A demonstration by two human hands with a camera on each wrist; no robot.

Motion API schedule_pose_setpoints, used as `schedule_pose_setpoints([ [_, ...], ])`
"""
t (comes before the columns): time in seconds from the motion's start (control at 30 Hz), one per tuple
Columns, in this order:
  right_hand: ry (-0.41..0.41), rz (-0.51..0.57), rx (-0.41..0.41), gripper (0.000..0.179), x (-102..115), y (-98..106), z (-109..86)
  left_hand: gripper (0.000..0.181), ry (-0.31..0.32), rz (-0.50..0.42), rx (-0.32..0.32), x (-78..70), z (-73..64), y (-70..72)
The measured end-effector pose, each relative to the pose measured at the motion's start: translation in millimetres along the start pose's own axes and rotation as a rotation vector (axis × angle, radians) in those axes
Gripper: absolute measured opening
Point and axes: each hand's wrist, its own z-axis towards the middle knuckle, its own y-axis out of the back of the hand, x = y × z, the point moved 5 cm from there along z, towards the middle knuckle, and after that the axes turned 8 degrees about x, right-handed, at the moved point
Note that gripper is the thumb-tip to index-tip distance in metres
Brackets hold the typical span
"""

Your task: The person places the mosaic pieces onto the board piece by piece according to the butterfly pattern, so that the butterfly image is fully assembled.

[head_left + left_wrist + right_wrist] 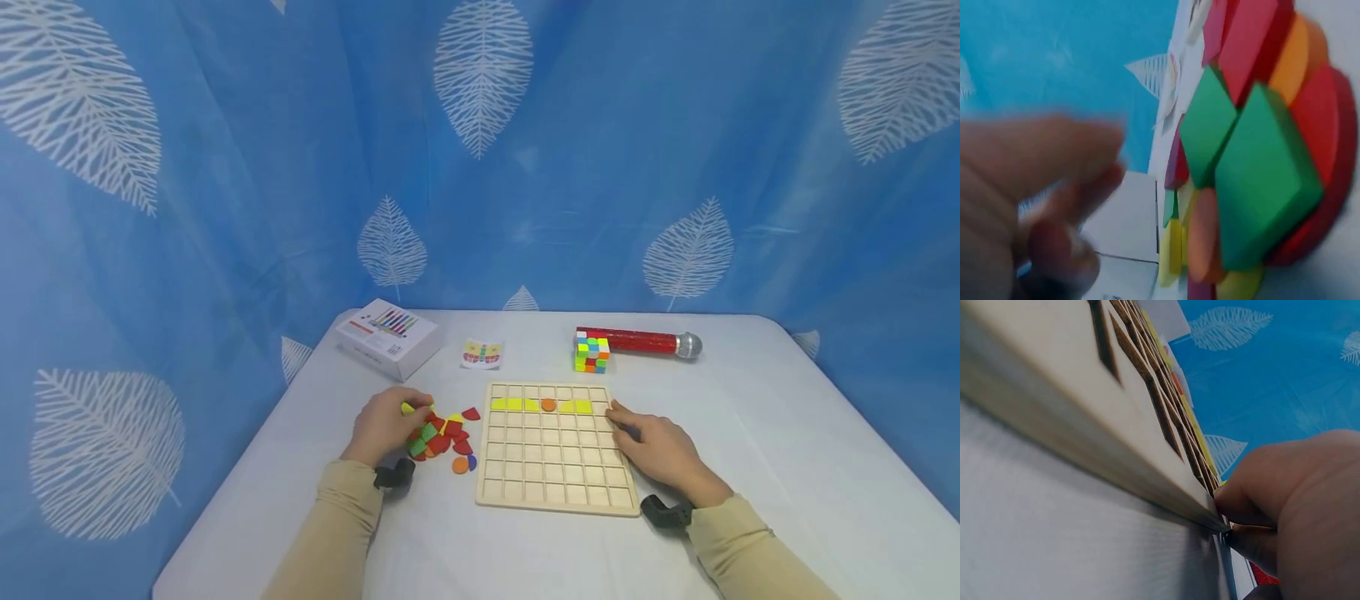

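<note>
Nearest: tan sleeves (330, 525) and a black wrist camera (666, 512) per arm, over a white cloth-covered desk (435, 550). Pale wooden board (553, 452) lies flat mid-desk, grid of shallow square cells with thin raised ridges. Right hand (660, 446) at its right side, fingers and thumb together, clamped on the edge. Left of the board: loose orange disc (461, 465) and blue piece (472, 462), then the pile of pieces (440, 442), flat, smooth, thick-edged, mostly red and green (diamonds and rounded wedges in the left wrist view). Left hand (386, 423) at the pile, fingers bent, yellow showing by the tips; can't tell whether they grip it.

Progress, judging by the board: early. Second row from the far edge holds yellow pieces (514, 405), some square, some slanted, plus one orange disc (549, 405) mid-row; its rightmost cell is bare, as are the other rows. Most pieces remain in the pile.

Beyond: picture card (482, 356) with a coloured pattern (probably the guide), puzzle cube (592, 352), glittery red microphone (637, 340) with silver mesh head, glossy white box (390, 337). Farthest: creased blue curtain (585, 167), white leaf prints.
</note>
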Motion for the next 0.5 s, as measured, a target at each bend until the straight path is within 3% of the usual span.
schedule_pose_setpoints([
  [0.1, -0.004, -0.001, -0.003, 0.043, -1, 0, -0.3, 0.027, -0.074, 0.069, 0.062, -13.2, 0.6, -11.7],
  [0.2, -0.004, 0.001, -0.007, 0.043, -1, 0, -0.1, 0.028, -0.098, 0.109, 0.089, -21.1, 1.5, -21.0],
  [0.33, 0.0, 0.0, -0.002, 0.044, -2, 0, 0.7, 0.029, -0.051, 0.128, 0.052, -23.4, 4.5, -26.0],
  [0.5, -0.005, -0.003, 0.004, 0.045, -2, -1, 1.2, 0.03, 0.023, 0.157, -0.037, -19.1, 10.1, -24.7],
])
